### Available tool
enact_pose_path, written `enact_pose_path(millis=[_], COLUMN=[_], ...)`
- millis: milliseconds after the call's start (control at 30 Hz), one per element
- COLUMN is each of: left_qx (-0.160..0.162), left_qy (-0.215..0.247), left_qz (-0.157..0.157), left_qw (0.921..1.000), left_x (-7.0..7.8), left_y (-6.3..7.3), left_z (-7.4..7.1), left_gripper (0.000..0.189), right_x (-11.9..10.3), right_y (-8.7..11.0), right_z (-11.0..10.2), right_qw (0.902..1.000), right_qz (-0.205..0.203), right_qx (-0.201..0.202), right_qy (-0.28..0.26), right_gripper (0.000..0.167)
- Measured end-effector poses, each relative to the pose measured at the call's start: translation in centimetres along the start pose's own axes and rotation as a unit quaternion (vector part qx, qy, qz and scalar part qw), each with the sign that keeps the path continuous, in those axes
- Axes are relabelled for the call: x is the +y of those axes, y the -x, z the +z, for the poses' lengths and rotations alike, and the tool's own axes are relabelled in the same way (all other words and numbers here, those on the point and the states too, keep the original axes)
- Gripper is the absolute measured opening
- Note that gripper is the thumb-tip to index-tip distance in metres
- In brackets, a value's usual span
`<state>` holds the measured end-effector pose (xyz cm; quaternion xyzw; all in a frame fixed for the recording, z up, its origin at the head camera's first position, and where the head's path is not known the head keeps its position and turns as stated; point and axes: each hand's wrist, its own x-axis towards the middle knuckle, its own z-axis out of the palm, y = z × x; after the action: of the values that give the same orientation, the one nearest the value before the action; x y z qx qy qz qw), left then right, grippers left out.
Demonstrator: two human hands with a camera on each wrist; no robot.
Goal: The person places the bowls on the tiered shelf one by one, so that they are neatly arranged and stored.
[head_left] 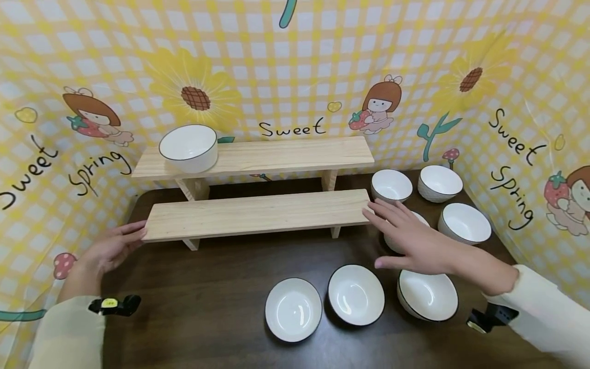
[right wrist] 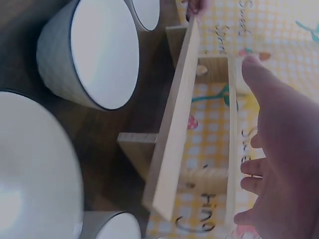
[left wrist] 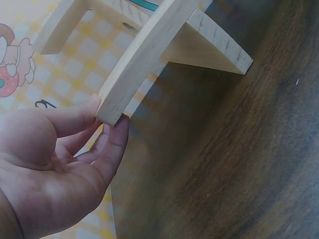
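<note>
A two-step wooden shelf stands at the back of the table, with a lower board [head_left: 258,215] in front of a higher upper board [head_left: 295,155]. My left hand [head_left: 108,251] pinches the left end of the lower board between thumb and fingers, as the left wrist view shows at the board's end [left wrist: 122,102]. Beside the board's right end hovers my right hand [head_left: 415,238], palm down with fingers spread and nothing held. Under it, a white bowl [head_left: 393,245] is partly hidden. On the upper board's left end sits another white bowl [head_left: 189,146].
Three dark-rimmed white bowls stand in front: a left one [head_left: 293,310], a middle one [head_left: 356,294] and a right one [head_left: 428,297]. More stand at the back right, including a patterned bowl [head_left: 440,183]. Yellow checked cloth [head_left: 286,66] surrounds the dark table [head_left: 198,312].
</note>
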<state>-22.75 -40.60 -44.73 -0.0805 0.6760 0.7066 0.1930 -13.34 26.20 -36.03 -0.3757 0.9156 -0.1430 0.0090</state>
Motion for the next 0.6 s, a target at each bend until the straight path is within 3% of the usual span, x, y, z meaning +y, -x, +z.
enact_pose_path(millis=[333,600], left_qx=[0.010,0.003], left_qy=[-0.008,0.002], left_qz=[-0.005,0.000], left_qw=[0.9999,1.0000], left_x=[-0.2,-0.4], left_y=[0.1,-0.1], left_z=[0.1,0.0], left_gripper=[0.030,0.031], right_x=[1.3,2.4], right_y=[6.6,11.7], right_z=[2.1,4.2], right_qw=[0.9912,0.9812], right_qz=[0.072,0.106], right_qx=[0.046,0.088], right_qy=[-0.101,-0.135], right_gripper=[0.095,0.102])
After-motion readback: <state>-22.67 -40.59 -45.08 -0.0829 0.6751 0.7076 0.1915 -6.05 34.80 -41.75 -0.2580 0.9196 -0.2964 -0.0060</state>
